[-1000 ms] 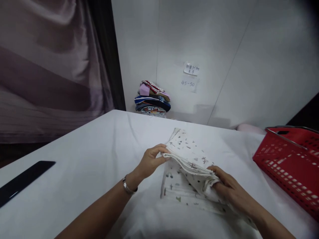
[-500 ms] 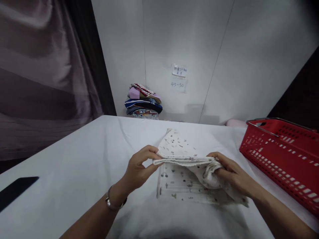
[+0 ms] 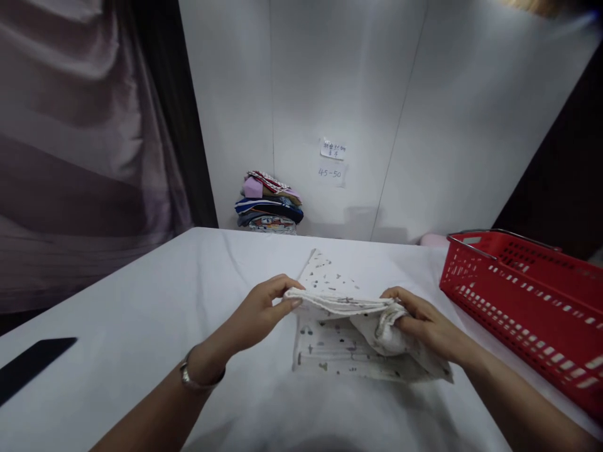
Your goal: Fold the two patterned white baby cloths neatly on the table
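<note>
A white cloth point(image 3: 330, 345) with small printed motifs lies partly on the white table, its upper layers lifted into a folded edge. My left hand point(image 3: 264, 311) pinches the left end of that edge between thumb and fingers. At the other end, my right hand point(image 3: 421, 320) grips the same edge, where the fabric bunches into a loose roll. Part of the cloth lies flat behind the raised edge, and another part spreads below it toward me. The cloth's full shape is hidden by its folds.
A red perforated basket point(image 3: 518, 314) with a metal handle stands on the right of the white table point(image 3: 141, 326). Folded fabrics point(image 3: 271, 204) are stacked at the back by the wall. A dark flat object point(image 3: 35, 364) lies at the left, near a hanging curtain point(image 3: 70, 157).
Both hands keep their hold on the cloth. The view has shifted slightly, and the raised edge now fans apart a little more near my left hand.
</note>
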`<act>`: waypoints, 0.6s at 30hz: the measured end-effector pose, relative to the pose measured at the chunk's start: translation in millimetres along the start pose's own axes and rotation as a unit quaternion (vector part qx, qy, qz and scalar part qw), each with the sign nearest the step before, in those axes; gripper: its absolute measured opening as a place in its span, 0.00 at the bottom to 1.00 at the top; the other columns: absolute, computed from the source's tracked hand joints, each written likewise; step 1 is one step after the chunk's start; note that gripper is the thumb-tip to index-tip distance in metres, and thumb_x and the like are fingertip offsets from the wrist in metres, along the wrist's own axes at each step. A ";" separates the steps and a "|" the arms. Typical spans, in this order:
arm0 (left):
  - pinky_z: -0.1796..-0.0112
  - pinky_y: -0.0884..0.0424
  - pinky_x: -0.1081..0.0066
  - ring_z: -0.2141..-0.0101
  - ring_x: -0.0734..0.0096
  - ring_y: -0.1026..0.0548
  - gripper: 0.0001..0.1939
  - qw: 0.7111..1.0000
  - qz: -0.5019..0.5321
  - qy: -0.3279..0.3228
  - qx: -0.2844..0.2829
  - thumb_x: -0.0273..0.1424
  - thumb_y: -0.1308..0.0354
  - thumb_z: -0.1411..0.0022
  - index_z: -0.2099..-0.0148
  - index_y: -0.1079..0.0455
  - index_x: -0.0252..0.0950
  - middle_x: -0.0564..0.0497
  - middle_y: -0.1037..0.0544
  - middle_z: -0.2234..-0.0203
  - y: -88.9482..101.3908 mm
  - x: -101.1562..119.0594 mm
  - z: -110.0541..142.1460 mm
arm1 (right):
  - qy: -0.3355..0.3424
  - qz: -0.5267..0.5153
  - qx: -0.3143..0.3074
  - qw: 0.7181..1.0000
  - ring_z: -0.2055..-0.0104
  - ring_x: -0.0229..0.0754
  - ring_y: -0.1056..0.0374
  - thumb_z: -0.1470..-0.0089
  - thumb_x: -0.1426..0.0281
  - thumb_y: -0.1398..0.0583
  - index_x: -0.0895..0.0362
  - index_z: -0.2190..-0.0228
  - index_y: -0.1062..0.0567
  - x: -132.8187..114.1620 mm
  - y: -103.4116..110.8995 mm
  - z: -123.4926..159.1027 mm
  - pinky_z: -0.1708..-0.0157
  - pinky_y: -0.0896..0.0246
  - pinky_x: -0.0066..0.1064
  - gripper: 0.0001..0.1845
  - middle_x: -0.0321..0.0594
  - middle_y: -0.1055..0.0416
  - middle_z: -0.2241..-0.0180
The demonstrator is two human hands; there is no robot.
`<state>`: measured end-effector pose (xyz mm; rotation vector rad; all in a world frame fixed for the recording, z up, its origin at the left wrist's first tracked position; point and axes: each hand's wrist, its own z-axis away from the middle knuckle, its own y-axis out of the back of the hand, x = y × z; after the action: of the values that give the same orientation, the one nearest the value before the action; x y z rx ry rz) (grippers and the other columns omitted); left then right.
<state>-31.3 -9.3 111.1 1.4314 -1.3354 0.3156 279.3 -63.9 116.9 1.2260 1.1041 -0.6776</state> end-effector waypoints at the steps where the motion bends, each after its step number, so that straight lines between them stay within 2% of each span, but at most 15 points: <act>1: 0.65 0.35 0.71 0.66 0.71 0.32 0.07 1.000 0.000 0.003 0.004 0.31 0.48 0.41 0.60 0.32 0.38 0.52 0.30 0.67 0.4 -0.8 -3.6 | 0.004 -0.008 -0.005 1.000 0.66 0.39 0.40 0.52 0.72 0.44 0.54 0.63 0.32 1.5 -0.6 -0.9 0.69 0.45 0.27 0.11 0.34 0.34 0.68; 4: 0.66 0.35 0.72 0.66 0.71 0.32 0.07 0.999 0.026 -0.010 0.034 0.30 0.47 0.43 0.60 0.33 0.38 0.52 0.29 0.66 -2.0 -5.6 -18.6 | 0.008 -0.054 -0.021 0.998 0.68 0.37 0.40 0.54 0.73 0.43 0.53 0.63 0.32 8.2 -0.4 -6.0 0.70 0.46 0.26 0.12 0.33 0.34 0.68; 7: 0.68 0.36 0.73 0.69 0.72 0.32 0.08 0.996 0.084 -0.015 0.028 0.32 0.48 0.43 0.60 0.35 0.37 0.53 0.29 0.70 -5.7 -6.9 -40.8 | 0.001 -0.108 -0.016 0.994 0.70 0.36 0.39 0.56 0.73 0.42 0.53 0.64 0.32 13.7 3.6 -14.2 0.72 0.46 0.25 0.13 0.31 0.34 0.70; 9: 0.69 0.36 0.73 0.70 0.72 0.31 0.09 0.994 0.096 -0.029 0.035 0.33 0.48 0.43 0.60 0.34 0.36 0.53 0.29 0.72 -6.6 -1.8 -59.8 | 0.006 -0.138 -0.009 0.990 0.71 0.36 0.38 0.59 0.74 0.41 0.54 0.65 0.31 13.1 9.1 -21.0 0.72 0.45 0.25 0.15 0.31 0.32 0.71; 12: 0.66 0.35 0.72 0.67 0.70 0.30 0.12 0.993 0.045 -0.073 0.075 0.32 0.48 0.45 0.58 0.32 0.36 0.52 0.27 0.68 0.5 14.7 -93.2 | 0.016 -0.184 0.000 0.983 0.69 0.38 0.35 0.62 0.75 0.40 0.53 0.62 0.30 3.3 25.7 -30.5 0.71 0.41 0.27 0.19 0.32 0.29 0.69; 15: 0.66 0.35 0.72 0.67 0.69 0.30 0.12 0.983 -0.017 -0.106 0.146 0.31 0.48 0.47 0.60 0.29 0.35 0.51 0.25 0.68 26.3 36.4 -126.3 | 0.037 -0.215 0.071 0.973 0.71 0.38 0.33 0.63 0.75 0.40 0.53 0.55 0.31 -12.1 59.5 -33.1 0.71 0.39 0.27 0.29 0.34 0.28 0.69; 18: 0.69 0.35 0.74 0.70 0.70 0.30 0.12 0.964 -0.054 -0.088 0.244 0.29 0.47 0.49 0.62 0.28 0.34 0.52 0.25 0.72 70.1 56.4 -149.7 | 0.089 -0.225 0.211 0.947 0.75 0.37 0.34 0.63 0.74 0.38 0.55 0.57 0.28 -24.2 107.1 -26.4 0.75 0.38 0.26 0.25 0.35 0.28 0.74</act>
<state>-2.3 98.4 245.4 1.9767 -1.3714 0.4765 358.0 -15.1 181.6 1.4272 1.4623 -1.2177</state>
